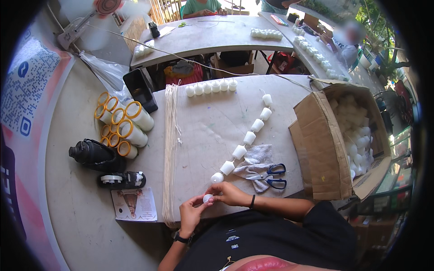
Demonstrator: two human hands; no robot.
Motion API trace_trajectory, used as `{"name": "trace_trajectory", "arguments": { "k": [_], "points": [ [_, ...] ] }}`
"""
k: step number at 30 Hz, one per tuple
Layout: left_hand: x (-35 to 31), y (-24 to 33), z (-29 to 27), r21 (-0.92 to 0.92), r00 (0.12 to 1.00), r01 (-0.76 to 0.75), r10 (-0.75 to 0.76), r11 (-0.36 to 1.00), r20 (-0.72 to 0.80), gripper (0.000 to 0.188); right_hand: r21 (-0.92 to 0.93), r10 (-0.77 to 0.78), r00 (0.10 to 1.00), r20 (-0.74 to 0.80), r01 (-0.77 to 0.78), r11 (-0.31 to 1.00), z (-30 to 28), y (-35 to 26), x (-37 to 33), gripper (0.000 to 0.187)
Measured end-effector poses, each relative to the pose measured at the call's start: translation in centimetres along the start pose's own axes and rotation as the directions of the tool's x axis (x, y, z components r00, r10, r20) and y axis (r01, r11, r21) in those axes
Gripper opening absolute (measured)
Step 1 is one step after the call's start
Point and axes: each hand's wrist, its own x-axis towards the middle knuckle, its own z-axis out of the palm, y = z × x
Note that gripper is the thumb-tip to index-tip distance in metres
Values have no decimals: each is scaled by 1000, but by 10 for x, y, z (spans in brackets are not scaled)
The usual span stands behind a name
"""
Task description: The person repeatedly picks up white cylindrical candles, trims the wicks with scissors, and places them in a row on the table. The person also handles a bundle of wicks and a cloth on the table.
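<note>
My left hand point(191, 212) pinches a small white votive candle point(208, 198) near the front edge of the table. Close against it, my right hand point(229, 194) has its fingers drawn together; whether they grip the candle or a thin wick beside it cannot be seen. From there a line of white candles point(250, 137), strung on one cord, curves away to the far right. Scissors with dark blue handles point(276, 182) rest on a grey cloth point(253, 158) beside the line. Left of my hands, a long bundle of pale wick cords point(170, 153) stretches across the table.
An open cardboard box point(323, 147) full of white candles stands at the right. A short row of wicked candles point(211, 87) sits at the back. On the left are gold-rimmed white containers point(143, 121), a black bottle point(92, 153) and a printed card point(135, 205). Other people work at farther tables.
</note>
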Motion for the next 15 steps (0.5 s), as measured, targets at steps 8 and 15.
{"name": "trace_trajectory", "arguments": {
  "k": [8, 15],
  "points": [
    [18, -6, -15, 33, 982, 50, -55, 998, 178, 33, 305, 249, 965, 84, -263, 916, 4, -27, -7, 19],
    [23, -3, -20, 13, 948, 177, -174, 984, 267, 31, 190, 235, 972, -8, -230, 955, 20, -23, -8, 18]
  ]
}}
